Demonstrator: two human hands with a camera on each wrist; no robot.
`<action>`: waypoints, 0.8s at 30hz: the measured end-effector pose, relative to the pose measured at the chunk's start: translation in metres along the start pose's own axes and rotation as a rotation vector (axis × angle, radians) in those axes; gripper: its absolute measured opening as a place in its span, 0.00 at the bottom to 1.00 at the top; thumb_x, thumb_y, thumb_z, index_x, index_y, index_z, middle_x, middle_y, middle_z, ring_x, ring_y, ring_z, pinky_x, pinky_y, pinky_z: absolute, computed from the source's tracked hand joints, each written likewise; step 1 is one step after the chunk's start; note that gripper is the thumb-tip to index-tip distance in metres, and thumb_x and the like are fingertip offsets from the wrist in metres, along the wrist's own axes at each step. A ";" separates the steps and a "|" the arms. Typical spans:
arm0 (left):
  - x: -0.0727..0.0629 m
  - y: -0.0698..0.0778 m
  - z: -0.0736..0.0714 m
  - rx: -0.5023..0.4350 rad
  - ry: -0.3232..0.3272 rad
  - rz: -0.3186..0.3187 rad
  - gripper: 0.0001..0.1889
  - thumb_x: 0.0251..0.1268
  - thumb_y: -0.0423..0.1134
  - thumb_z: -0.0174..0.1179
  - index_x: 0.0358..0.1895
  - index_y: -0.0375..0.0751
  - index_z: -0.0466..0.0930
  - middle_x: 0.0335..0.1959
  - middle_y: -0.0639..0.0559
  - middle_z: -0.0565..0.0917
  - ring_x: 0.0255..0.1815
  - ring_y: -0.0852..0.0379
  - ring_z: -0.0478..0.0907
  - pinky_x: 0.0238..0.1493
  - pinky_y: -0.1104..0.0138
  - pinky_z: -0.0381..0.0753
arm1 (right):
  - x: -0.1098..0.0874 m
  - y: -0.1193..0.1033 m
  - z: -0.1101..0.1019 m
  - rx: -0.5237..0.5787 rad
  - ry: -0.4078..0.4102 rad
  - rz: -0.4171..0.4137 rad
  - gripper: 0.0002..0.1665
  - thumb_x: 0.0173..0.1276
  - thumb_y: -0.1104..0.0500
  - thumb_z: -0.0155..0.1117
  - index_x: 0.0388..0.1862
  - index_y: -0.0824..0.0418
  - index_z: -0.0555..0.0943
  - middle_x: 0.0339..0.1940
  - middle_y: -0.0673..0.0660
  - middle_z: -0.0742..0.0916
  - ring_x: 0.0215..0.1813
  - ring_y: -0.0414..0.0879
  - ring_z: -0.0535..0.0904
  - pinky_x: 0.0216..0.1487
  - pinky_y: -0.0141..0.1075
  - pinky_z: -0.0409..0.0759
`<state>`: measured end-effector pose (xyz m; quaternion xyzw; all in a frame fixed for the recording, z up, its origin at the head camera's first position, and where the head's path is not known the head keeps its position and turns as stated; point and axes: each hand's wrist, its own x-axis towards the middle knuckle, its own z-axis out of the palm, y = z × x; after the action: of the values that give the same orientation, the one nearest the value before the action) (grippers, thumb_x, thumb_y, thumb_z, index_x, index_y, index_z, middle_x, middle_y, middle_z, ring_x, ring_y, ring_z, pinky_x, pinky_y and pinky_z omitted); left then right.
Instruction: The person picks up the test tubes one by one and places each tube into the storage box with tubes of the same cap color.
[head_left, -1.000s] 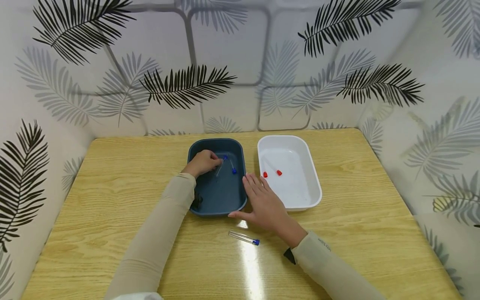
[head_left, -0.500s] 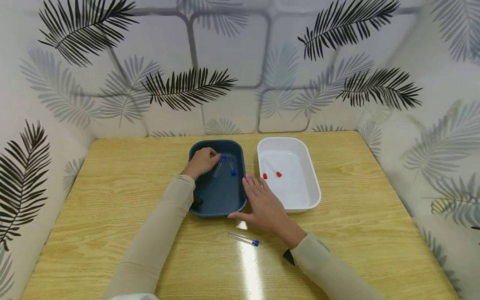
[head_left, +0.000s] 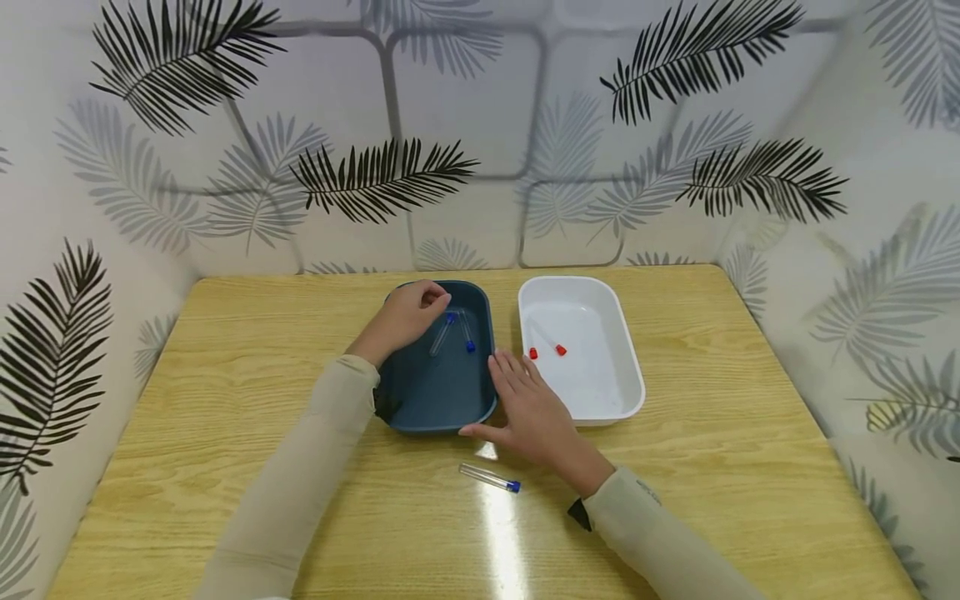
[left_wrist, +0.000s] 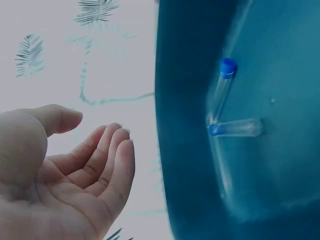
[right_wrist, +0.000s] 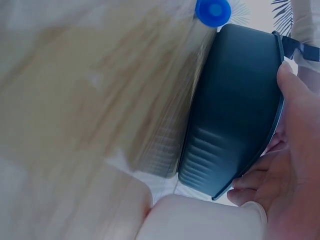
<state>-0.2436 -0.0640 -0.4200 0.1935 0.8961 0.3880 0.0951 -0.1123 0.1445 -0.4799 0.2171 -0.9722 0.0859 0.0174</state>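
My left hand hovers over the back left part of the dark blue tray, its fingers loosely bent with nothing between them. In the left wrist view that hand shows a gap between thumb and fingers, beside the tray wall. Two clear test tubes with blue caps lie in the tray, one tube slanted and the other tube to its right. My right hand rests with extended fingers along the tray's right rim, thumb at the front corner. A third blue-capped test tube lies on the table before the tray.
A white tray stands right of the dark one, with a narrow gap between them. Inside it lie two red caps, with a faint clear tube behind one. Both trays stand on a wooden table, with a leaf-patterned wall behind.
My left hand has drawn back and up from the test tubes, away from the tray floor. The right hand stays at the rim.
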 end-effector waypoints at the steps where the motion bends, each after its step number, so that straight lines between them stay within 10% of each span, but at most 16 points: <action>1: -0.002 0.001 -0.002 -0.002 -0.002 0.006 0.17 0.72 0.49 0.47 0.52 0.42 0.75 0.46 0.49 0.78 0.48 0.53 0.75 0.52 0.57 0.72 | 0.000 0.000 0.000 -0.002 -0.001 0.002 0.65 0.53 0.17 0.37 0.73 0.65 0.52 0.74 0.58 0.56 0.74 0.48 0.45 0.71 0.41 0.40; 13: -0.044 -0.007 -0.009 -0.017 0.003 0.028 0.18 0.71 0.50 0.47 0.52 0.42 0.75 0.46 0.48 0.79 0.46 0.53 0.75 0.49 0.58 0.74 | -0.001 -0.001 0.001 0.024 0.005 0.018 0.65 0.52 0.17 0.39 0.73 0.64 0.52 0.74 0.58 0.56 0.74 0.48 0.45 0.71 0.43 0.42; 24: -0.080 -0.026 -0.013 -0.076 0.157 0.082 0.17 0.71 0.51 0.48 0.52 0.45 0.75 0.42 0.54 0.79 0.43 0.59 0.76 0.47 0.61 0.77 | -0.002 0.004 0.007 -0.003 0.044 -0.019 0.65 0.52 0.17 0.36 0.73 0.65 0.52 0.74 0.60 0.57 0.74 0.51 0.48 0.71 0.43 0.41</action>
<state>-0.1828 -0.1225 -0.4289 0.1951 0.8768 0.4391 0.0159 -0.1122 0.1475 -0.4872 0.2242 -0.9696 0.0892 0.0400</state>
